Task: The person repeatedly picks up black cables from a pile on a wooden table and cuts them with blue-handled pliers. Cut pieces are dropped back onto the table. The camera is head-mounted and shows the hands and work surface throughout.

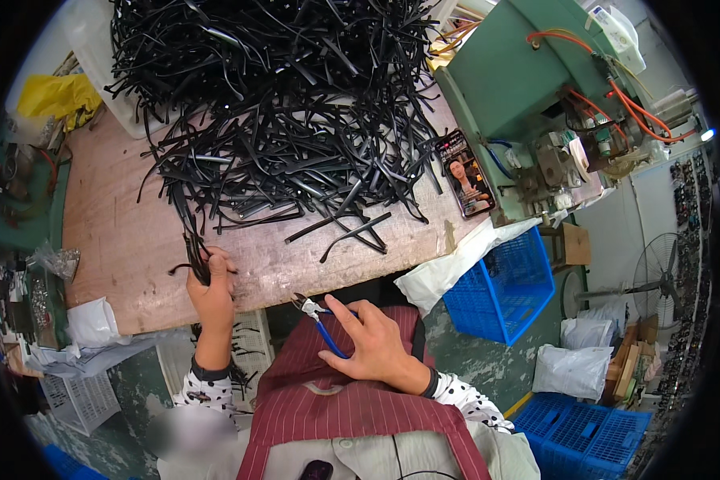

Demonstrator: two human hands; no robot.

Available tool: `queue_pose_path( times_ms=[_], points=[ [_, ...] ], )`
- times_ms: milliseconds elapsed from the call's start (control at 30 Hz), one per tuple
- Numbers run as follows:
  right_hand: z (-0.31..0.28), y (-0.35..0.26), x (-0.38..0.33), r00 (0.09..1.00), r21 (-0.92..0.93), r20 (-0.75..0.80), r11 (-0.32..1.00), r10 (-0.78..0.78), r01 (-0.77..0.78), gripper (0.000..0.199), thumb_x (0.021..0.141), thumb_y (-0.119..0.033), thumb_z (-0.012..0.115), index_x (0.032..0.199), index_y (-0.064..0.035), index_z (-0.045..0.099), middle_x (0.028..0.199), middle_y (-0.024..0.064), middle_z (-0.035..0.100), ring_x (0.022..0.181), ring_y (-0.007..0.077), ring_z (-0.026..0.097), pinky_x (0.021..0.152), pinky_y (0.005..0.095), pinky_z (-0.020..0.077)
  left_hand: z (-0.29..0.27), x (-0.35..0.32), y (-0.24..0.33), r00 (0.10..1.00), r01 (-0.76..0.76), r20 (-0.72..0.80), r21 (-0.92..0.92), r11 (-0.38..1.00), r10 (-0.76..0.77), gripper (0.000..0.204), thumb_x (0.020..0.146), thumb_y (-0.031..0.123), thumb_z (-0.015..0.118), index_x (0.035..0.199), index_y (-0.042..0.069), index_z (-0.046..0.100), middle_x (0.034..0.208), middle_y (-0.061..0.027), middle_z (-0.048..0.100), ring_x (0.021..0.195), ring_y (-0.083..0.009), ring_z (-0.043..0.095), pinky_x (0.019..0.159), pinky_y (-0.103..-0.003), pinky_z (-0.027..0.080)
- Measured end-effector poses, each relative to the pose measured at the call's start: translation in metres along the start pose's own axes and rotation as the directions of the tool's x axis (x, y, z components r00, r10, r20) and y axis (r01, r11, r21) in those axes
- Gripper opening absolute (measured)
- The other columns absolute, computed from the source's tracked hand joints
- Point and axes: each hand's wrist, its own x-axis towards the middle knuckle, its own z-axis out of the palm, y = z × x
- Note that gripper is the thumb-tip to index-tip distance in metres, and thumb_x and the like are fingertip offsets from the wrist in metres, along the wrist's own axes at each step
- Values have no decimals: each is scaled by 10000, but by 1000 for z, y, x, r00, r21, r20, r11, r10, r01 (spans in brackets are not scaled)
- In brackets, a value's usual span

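Observation:
A large heap of black eyeglass temples (pixel 280 72) covers the far part of the wooden table (pixel 108 232), with loose ones scattered toward its front edge. Near that edge, on the left, my left hand (pixel 210 296) is closed around a small bunch of temples (pixel 192 248), whose upper ends reach the heap. Just off the table's front edge, above the striped red apron (pixel 328 424), my right hand (pixel 376 344) grips blue-handled side cutters (pixel 326 332). Their metal jaws point up and left toward the table edge. The palm hides part of the handles.
A phone (pixel 464 178) lies at the table's right, beside a green machine (pixel 504 88) with orange hoses. Blue crates (pixel 504 280) stand on the right. A white crate (pixel 252 344) holding temples sits below the table edge. Another green machine (pixel 24 184) is at left.

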Motion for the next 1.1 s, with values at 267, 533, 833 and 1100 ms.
queue_pose_path(
  times_ms=[267, 533, 833, 1100],
  points=[
    [-5, -19, 14, 995, 68, 64, 995, -72, 67, 881, 661, -353, 868, 1434, -92, 536, 1015, 153, 566, 867, 305, 612, 721, 389, 542, 44, -11, 39, 884, 466, 313, -653, 597, -347, 307, 1082, 408, 461, 990, 123, 527, 735, 24, 496, 479, -53, 358, 507, -238, 374],
    [-14, -20, 19, 998, 149, -36, 987, -60, 64, 911, 623, -306, 885, 1426, -44, 544, 976, 131, 592, 835, 276, 609, 704, 370, 529, 48, -17, 54, 945, 296, 304, -631, 717, -123, 334, 1082, 417, 439, 965, 110, 500, 707, 8, 470, 476, -62, 355, 495, -233, 372],
    [-21, -23, 15, 996, 192, 92, 981, -23, 5, 937, 652, -341, 883, 1461, -53, 505, 976, 139, 579, 836, 293, 626, 707, 390, 538, 64, -34, 59, 989, -19, 119, -469, 883, 85, 317, 1061, 376, 522, 981, 70, 512, 719, -44, 514, 484, -67, 372, 469, -220, 355],
    [-16, -19, 4, 993, 234, 114, 972, -23, -4, 911, 702, -331, 872, 1482, -56, 489, 959, 139, 577, 817, 289, 642, 715, 381, 549, 60, -26, 76, 956, 260, 221, -349, 900, -191, 305, 1100, 362, 425, 942, 111, 491, 697, 23, 454, 465, -46, 329, 481, -226, 353]
  ],
)
